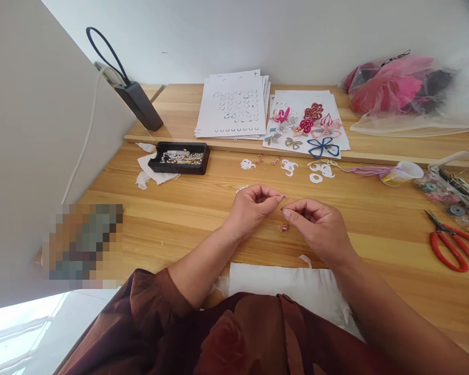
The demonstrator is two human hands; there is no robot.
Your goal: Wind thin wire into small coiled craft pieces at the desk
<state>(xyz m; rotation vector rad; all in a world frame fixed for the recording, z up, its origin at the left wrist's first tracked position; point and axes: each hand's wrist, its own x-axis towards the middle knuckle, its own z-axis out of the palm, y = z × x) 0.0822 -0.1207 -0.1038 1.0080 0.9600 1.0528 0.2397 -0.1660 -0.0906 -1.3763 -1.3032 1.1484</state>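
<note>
My left hand [254, 208] is closed in a pinch above the middle of the wooden table. A small white and pinkish piece [284, 197] sticks out at its fingertips. Close by on the right, my right hand [316, 226] also pinches, thumb against forefinger. What it grips is too fine to make out; a faint thread-like line shows between the two hands. Below the fingertips lies a small spool of pinkish-brown thread [284, 227]. White cut-out crescents [289, 167] and several pinkish wrapped pieces [275, 161] lie beyond my hands.
A black tray [180, 167] of beads stands at the left. Printed sheets [230, 112] and thread flowers [323, 148] lie on the raised back ledge. Red-handled pliers [449, 250], a plastic cup [402, 173] and a bag of supplies [459, 195] are at the right. A white cushion [277, 278] lies in front.
</note>
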